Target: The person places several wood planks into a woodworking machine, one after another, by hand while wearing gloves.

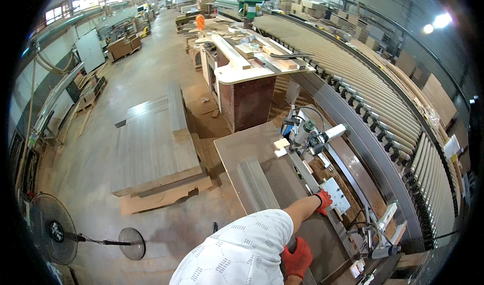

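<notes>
Grey panel (297,184) lies on the tabletop (237,144) against the guide rail (312,176); the left hand (324,201) grips its edge, the right hand (297,257) presses flat, likely aligning; next needs steady pushing.

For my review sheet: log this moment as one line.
right hand: red-gloved, on machine fence rail | left hand: red-gloved, low by the body | work table: stack of panels

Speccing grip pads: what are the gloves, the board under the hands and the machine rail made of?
Gloves, left hand and right hand: orange-red, matte, likely knit fabric, maybe coated. Board: flat grey-brown, matte, probably laminated wood panel. Rail: grey with a dull sheen, looks like metal.
</notes>
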Demonstrator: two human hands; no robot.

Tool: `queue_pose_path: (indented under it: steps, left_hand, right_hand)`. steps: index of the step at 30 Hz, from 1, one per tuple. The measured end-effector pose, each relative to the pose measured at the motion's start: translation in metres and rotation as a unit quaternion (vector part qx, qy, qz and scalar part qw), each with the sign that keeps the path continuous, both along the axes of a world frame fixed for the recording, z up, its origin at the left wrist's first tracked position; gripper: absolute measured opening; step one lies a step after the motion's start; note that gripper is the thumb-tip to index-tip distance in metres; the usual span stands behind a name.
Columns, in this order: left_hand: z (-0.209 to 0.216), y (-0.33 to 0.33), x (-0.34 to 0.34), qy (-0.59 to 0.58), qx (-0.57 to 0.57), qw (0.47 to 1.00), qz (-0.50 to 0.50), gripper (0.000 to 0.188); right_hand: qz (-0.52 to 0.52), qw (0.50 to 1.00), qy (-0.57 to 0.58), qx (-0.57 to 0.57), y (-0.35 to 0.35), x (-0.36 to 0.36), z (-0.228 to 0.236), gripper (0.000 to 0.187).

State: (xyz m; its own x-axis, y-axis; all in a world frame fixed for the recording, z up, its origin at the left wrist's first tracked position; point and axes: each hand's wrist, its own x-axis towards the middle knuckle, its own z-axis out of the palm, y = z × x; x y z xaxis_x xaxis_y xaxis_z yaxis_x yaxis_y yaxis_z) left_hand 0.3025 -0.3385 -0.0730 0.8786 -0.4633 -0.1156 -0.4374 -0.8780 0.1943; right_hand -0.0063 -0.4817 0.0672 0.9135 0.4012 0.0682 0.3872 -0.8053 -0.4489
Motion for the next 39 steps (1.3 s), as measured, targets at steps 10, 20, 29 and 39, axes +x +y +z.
queue_pose_path:
  steps: [10,20,29,39]
  left_hand:
    - [-0.005,-0.008,0.025,0.046,0.089,0.995,0.021,0.106]
    - [0.033,0.001,-0.018,0.015,0.045,0.998,-0.045,0.082]
    - [0.039,-0.007,-0.019,-0.005,0.050,0.996,-0.077,0.079]
    - [0.026,0.011,-0.021,-0.036,0.007,0.995,-0.093,0.071]
  right_hand:
    - [0.024,0.996,0.074,-0.044,0.008,0.001,0.032,0.080]
    - [-0.034,0.995,0.028,-0.086,0.012,-0.027,0.009,0.062]
    - [-0.096,0.993,0.005,-0.071,0.018,-0.039,0.016,0.051]
    - [-0.121,0.984,0.059,-0.115,0.028,-0.047,0.034,0.048]
